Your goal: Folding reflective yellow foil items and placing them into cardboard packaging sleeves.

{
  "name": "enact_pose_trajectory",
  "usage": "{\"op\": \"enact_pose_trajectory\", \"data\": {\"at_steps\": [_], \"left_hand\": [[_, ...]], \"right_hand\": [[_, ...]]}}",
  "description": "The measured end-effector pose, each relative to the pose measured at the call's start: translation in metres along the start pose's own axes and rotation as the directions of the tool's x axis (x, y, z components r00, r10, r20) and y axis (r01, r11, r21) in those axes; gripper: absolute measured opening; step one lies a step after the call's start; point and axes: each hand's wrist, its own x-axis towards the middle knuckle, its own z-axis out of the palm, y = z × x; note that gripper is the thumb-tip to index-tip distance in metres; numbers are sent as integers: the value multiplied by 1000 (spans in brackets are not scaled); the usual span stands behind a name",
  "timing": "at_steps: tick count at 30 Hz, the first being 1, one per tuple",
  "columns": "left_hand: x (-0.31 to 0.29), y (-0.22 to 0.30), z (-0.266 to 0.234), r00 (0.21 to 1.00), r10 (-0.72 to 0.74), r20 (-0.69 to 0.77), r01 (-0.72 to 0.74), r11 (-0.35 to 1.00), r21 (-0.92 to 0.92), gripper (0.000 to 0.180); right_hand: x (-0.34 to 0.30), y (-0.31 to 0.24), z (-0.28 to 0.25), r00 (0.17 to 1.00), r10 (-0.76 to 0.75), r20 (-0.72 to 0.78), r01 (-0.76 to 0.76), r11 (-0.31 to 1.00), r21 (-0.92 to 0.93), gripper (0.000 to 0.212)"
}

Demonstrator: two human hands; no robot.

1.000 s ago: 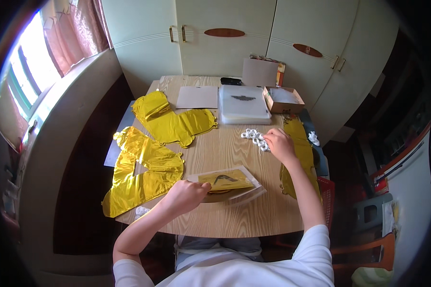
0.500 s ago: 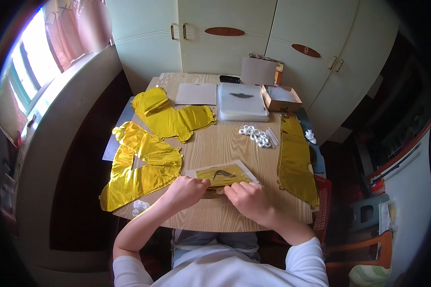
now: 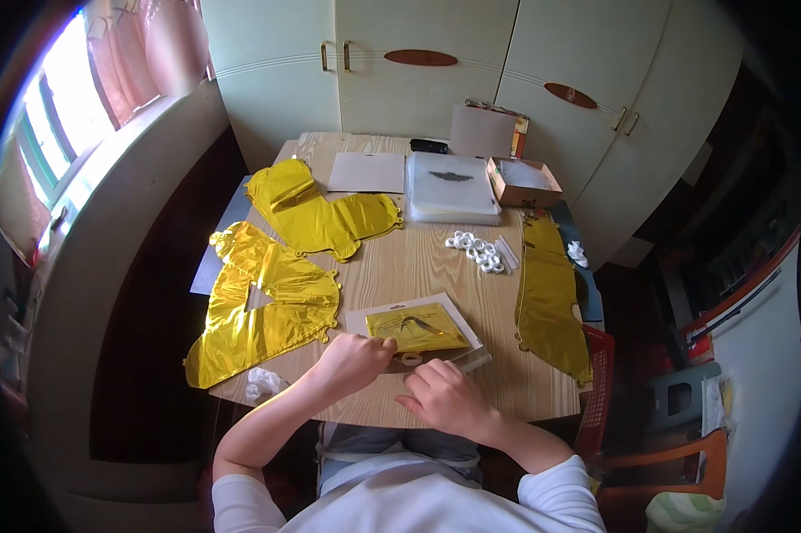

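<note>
A clear plastic bag (image 3: pixel 471 358) lies on the table in front of me, with a folded gold foil balloon (image 3: pixel 432 333) inside and a dark printed mark on top. Near its front edge, a small white ring (image 3: pixel 410 359) shows between my hands. The closed fingertips of my left hand (image 3: pixel 358 361) pinch the bag's near left part. My right hand (image 3: pixel 449 396) is just in front of the bag's near edge, fingers bent and thumb apart, with nothing visible in it.
Flattened gold foil balloons lie left (image 3: pixel 272 306), behind (image 3: pixel 316 213) and right (image 3: pixel 550 298). White rolls of ribbon (image 3: pixel 480 251) are right of centre. A stack of clear bags (image 3: pixel 454 191) and an open box (image 3: pixel 525 185) stand at the back; crumpled white material (image 3: pixel 263 383) lies front left.
My right hand has come off the bag and moved toward me and slightly left. The bag lies flatter, and more of its front and the white ring show.
</note>
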Motion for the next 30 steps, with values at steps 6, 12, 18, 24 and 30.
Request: {"op": "enact_pose_trajectory", "data": {"at_steps": [6, 12, 18, 24, 30], "left_hand": [[-2, 1, 5, 999, 24, -24, -24, 1000, -2, 13], [-4, 5, 5, 1000, 18, -25, -17, 1000, 16, 15], [-5, 9, 2, 999, 28, -41, -26, 999, 38, 17], [-6, 13, 10, 998, 40, -54, -35, 995, 89, 19], [-11, 14, 23, 999, 14, -50, 1, 960, 281, 28]], "right_hand": [[-4, 1, 10, 1000, 3, -5, -3, 1000, -5, 37], [-8, 1, 18, 998, 68, 16, -67, 997, -27, 57], [-7, 2, 24, 990, 114, 87, -102, 986, -133, 79], [-1, 8, 38, 930, 261, 260, -190, 944, -269, 90], [-14, 14, 37, 960, 119, 255, -87, 987, -132, 87]]}}
